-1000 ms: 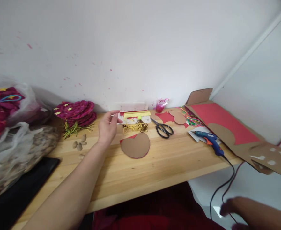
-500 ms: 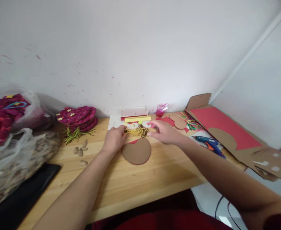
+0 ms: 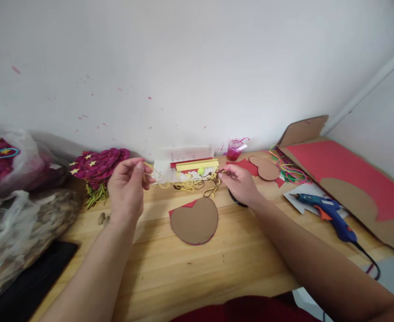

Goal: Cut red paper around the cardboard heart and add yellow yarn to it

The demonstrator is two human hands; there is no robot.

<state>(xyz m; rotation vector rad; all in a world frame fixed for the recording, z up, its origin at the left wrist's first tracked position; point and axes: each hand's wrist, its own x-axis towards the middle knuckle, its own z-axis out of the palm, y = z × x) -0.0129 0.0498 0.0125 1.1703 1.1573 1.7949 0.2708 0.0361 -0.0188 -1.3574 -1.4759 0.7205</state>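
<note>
The wooden desk [image 3: 190,277] carries an opened cardboard box [image 3: 302,130] at the right and a heart-shaped cardboard piece [image 3: 195,221] near the middle. The left hand [image 3: 127,190], raised, pinches a yellow strand [image 3: 154,171]; the right hand [image 3: 242,183] seems, at this small scale, to pinch the yellow and brown cords [image 3: 188,184] strewn between both hands, just beyond the piece.

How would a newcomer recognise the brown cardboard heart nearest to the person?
On the pale wooden table, look just in front of the tangled yellow cord between the left hand and right hand. The flat brown cardboard heart lies there. Unlike the similar cardboard piece farther right, amid red scraps, it lies apart, with a red corner at upper left.
</note>
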